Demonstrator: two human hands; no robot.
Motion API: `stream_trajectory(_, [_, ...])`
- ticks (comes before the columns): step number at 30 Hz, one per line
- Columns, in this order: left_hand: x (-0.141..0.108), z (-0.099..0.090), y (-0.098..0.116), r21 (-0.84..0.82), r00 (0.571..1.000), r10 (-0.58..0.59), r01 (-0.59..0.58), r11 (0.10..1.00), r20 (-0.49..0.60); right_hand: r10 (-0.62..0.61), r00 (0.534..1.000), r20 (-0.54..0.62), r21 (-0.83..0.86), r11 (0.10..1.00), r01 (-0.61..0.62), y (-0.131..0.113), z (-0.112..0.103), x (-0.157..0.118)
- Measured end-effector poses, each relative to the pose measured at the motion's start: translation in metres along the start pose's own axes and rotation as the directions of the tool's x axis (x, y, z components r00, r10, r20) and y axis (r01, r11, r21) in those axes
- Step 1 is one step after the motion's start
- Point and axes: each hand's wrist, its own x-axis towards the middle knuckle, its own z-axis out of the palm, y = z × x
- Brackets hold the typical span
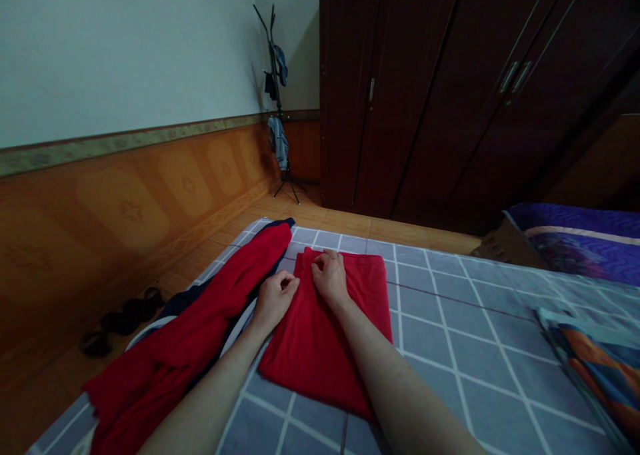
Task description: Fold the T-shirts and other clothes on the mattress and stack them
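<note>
On the bed, a red garment (325, 355) lies folded into a rough rectangle; its exact kind does not show. My left hand (275, 298) is closed in a pinch at the left edge of this cloth, thumb and forefinger together. Over its upper left part, my right hand (330, 278) has its fingers curled and pinched on the fabric near the top edge. Left of my left forearm lies a loose, long heap of clothing with a red piece (200, 338) on top and navy and white fabric beneath it.
A grey checked sheet (440, 348) covers the bed. Patterned folded cloth (595, 362) lies at the right. Beyond the bed stand a dark wardrobe (400, 108) and a coat rack (275, 95). Dark footwear (125, 322) rests on the floor at left, and purple bedding (590, 242) is at far right.
</note>
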Motion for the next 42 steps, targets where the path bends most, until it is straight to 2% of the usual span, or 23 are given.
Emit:
stream_trajectory(4, [-0.004,0.002,0.002,-0.023,0.998,0.015,-0.013,1.000,0.063,0.001,1.000,-0.024,0.007,1.000,0.000,0.002,0.002,0.001])
stream_trajectory(9, [-0.006,0.006,0.002,0.045,0.998,0.029,-0.031,0.998,0.053,0.007,0.999,-0.044,0.025,1.000,-0.006,0.002,0.002,0.002])
stream_trajectory(18, [0.000,0.002,-0.005,0.038,0.998,0.013,-0.016,0.999,0.069,0.035,0.996,-0.082,0.082,0.996,-0.028,0.002,0.000,0.005])
stream_trajectory(24, [-0.005,0.003,0.004,0.064,0.995,0.043,-0.049,0.997,0.088,0.033,0.998,-0.061,0.092,0.995,-0.028,0.001,-0.001,0.004])
stream_trajectory(29, [-0.007,0.001,0.011,0.153,0.996,0.067,-0.076,0.985,0.063,0.032,0.999,-0.040,0.086,0.996,-0.029,0.000,-0.002,0.003])
stream_trajectory(35, [-0.003,-0.007,0.006,0.194,1.000,0.003,-0.005,0.981,0.009,0.049,0.998,-0.045,0.090,0.995,-0.045,0.000,-0.003,0.005])
stream_trajectory(42, [-0.008,0.000,0.011,0.196,0.999,0.039,-0.040,0.980,0.007,0.052,0.998,-0.043,0.121,0.992,-0.046,-0.002,-0.003,0.005])
